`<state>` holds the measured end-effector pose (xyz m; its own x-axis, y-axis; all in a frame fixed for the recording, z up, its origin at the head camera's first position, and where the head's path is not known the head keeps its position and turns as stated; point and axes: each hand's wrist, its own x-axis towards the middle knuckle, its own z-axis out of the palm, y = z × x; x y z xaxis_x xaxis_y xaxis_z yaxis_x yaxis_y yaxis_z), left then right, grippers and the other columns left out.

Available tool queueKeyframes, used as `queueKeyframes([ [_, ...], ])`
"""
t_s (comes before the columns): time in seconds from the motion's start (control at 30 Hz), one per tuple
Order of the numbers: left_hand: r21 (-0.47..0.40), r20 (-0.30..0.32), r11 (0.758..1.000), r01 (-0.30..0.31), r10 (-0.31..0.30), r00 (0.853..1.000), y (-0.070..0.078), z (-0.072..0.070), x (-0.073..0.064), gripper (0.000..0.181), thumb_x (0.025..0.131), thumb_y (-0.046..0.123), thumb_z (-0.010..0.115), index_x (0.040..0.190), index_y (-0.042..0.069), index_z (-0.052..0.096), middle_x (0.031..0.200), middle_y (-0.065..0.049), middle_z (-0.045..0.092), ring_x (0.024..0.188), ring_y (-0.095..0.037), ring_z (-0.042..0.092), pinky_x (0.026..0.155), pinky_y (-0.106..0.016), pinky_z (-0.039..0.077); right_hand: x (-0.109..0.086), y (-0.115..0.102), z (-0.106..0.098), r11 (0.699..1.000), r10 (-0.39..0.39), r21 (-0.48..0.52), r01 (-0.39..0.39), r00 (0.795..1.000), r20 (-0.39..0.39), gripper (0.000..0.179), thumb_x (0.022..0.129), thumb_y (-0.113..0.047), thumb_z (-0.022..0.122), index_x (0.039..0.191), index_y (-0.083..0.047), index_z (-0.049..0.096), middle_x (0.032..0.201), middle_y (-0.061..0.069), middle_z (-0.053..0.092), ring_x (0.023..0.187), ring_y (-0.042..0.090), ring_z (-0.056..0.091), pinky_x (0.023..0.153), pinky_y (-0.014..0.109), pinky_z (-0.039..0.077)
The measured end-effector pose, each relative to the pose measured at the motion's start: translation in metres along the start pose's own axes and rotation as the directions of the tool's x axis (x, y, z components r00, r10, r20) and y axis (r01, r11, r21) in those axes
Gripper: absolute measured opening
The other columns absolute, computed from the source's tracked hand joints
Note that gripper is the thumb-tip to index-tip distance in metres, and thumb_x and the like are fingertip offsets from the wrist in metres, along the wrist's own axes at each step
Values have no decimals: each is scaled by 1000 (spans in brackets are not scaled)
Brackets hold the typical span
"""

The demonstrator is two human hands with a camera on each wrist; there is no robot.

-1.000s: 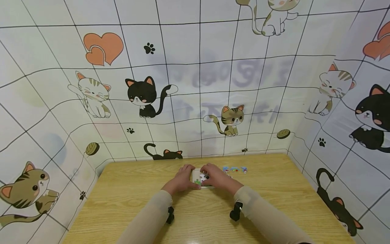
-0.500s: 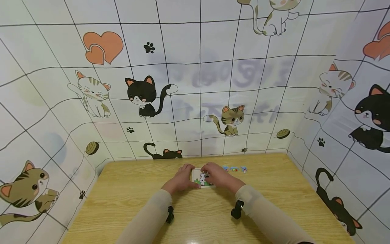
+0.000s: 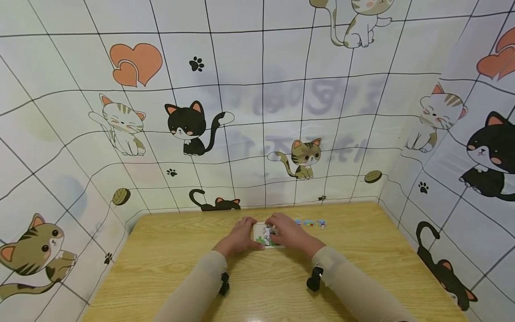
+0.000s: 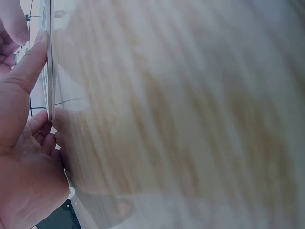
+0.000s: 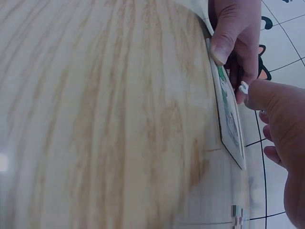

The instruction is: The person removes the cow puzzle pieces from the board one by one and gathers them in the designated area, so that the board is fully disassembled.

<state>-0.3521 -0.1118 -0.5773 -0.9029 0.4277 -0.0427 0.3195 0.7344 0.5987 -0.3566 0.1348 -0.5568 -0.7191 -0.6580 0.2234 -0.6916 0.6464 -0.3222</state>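
A small picture puzzle board [image 3: 259,228] with a pale rim lies flat on the table, showing a black-and-white animal over green. My left hand [image 3: 240,237] holds it at its left side, thumb on the near edge and fingers at the far corner. Over the board's right half is my right hand [image 3: 291,235], which hides much of the picture. In the right wrist view, a small white bit of a puzzle piece [image 5: 244,88] shows at the right fingertips, pinched just above the board; most of it is hidden.
Several loose blue-and-coloured pieces [image 3: 309,223] lie in a row right of the board, partly behind the right hand. The wooden table [image 3: 173,250] meets a cloth wall [image 3: 245,174] printed with cats at its far edge and sides.
The black-and-white piece by the right fingers has turned and come down onto the board, where the animal picture now shows upright. The right hand has shifted slightly right; the left has stayed.
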Motion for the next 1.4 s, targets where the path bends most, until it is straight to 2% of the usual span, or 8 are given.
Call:
queueKeyframes([
  [0.3, 0, 12, 1000, 22, -22, 1000, 2, -2, 0, 98, 87, 49, 96, 160, 7, 47, 167, -14, 41, 152, -38, 39, 126, -59, 34, -4, 3, -7, 997, 25, 76, -24, 1000, -6, 40, 101, -14, 82, 137, -3, 69, 127, 8, 67, 115, 26, 64, 99, 48, 56],
  [0.67, -1, 14, 1000, 25, -25, 1000, 5, -3, -1, 97, 87, 48, 96, 160, 6, 47, 167, -13, 41, 152, -38, 40, 126, -58, 35, -9, 6, -14, 991, 20, 131, -18, 1000, -19, 39, 101, -14, 81, 137, -3, 70, 124, 6, 66, 107, 24, 63, 90, 43, 57],
  [0.8, -10, 10, 1000, 27, -27, 1000, 5, -4, -2, 96, 87, 47, 97, 159, 5, 47, 166, -13, 41, 150, -37, 40, 126, -59, 35, -12, 7, -18, 986, 23, 165, -17, 999, -38, 37, 100, -11, 81, 134, -1, 70, 123, 8, 67, 105, 28, 65, 89, 43, 57],
  [0.97, -13, 8, 1000, 29, -29, 1000, 6, -3, -3, 97, 87, 46, 97, 159, 5, 47, 166, -13, 41, 150, -37, 40, 126, -58, 35, -18, 9, -25, 986, 43, 164, -37, 998, -36, 37, 100, -10, 80, 134, 0, 69, 126, 10, 67, 106, 32, 66, 90, 45, 57],
  [1.2, -19, 6, 999, 31, -31, 999, 8, -3, -5, 98, 87, 46, 97, 160, 4, 46, 167, -14, 40, 152, -38, 39, 126, -59, 34, -27, 19, -30, 989, 41, 142, -34, 998, -46, 36, 99, -9, 80, 134, -3, 70, 122, 9, 67, 108, 33, 65, 90, 45, 57],
  [1.4, -10, 6, 1000, 29, -29, 1000, 10, -4, -5, 98, 87, 44, 97, 160, 4, 46, 167, -14, 40, 152, -39, 38, 127, -60, 33, -33, 27, -35, 990, 56, 133, -51, 998, -30, 36, 101, -10, 79, 136, -3, 70, 122, 7, 66, 109, 27, 65, 90, 42, 58],
])
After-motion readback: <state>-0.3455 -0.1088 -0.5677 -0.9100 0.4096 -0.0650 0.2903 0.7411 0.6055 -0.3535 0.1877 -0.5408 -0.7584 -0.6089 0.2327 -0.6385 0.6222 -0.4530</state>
